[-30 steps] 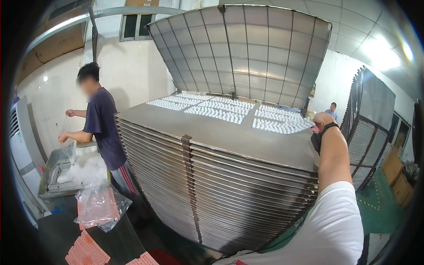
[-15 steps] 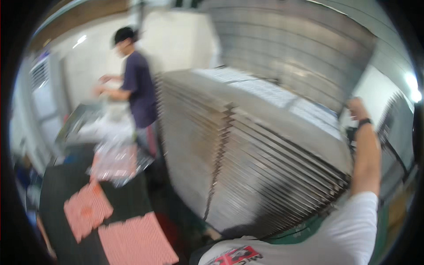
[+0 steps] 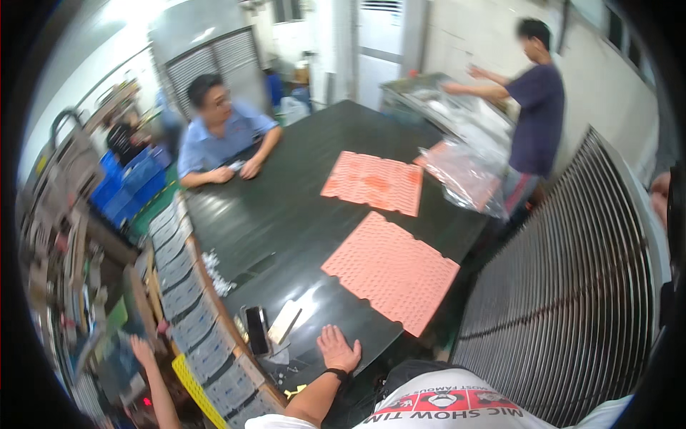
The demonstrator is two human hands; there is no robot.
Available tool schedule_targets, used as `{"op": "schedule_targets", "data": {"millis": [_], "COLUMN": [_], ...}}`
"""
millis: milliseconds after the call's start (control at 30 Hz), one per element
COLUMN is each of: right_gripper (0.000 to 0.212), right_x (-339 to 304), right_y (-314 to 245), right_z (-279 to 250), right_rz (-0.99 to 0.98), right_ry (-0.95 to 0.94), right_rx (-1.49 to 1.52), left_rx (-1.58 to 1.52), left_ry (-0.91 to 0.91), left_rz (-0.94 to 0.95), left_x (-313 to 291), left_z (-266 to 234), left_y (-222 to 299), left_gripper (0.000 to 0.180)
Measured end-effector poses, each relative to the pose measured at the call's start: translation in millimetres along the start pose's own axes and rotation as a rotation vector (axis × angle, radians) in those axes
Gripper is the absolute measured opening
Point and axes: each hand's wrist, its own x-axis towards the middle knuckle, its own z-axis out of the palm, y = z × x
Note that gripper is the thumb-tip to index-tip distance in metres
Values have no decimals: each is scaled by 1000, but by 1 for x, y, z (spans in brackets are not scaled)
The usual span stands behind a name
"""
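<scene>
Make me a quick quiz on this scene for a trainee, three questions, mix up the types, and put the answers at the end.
1. True or false: the wearer's left hand rests palm-down on the dark table.

2. Where does the phone lie in the picture? A) left of that hand; B) right of that hand; C) underneath that hand.

3. Fill in the colour: the notched sheet closest to that hand is ____.

Key: 1. True. 2. A. 3. Pink.

Mats (image 3: 391, 272) on table (image 3: 307, 164), 1 phone (image 3: 256, 331) left, tray stack (image 3: 564, 264) right
</scene>
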Motion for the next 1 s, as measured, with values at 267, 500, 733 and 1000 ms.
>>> {"op": "schedule_targets", "data": {"millis": [267, 500, 733, 1000], "right_gripper": [23, 31, 32, 30], "right_x": [54, 68, 56, 38], "right_y": [-88, -44, 3, 51], "right_z": [178, 363, 533, 614], "right_rz": [-740, -667, -496, -257], "right_ry": [-439, -810, -991, -1103], "right_rx": [-65, 21, 201, 409], "left_rx": [55, 135, 366, 435], "left_ry": [-35, -247, -445, -675], "left_rz": [-51, -88, -244, -467], "left_x": [-11, 8, 33, 68], "left_z": [0, -26, -31, -23], "left_y": [5, 32, 61, 86], "left_gripper": [79, 97, 107, 103]}}
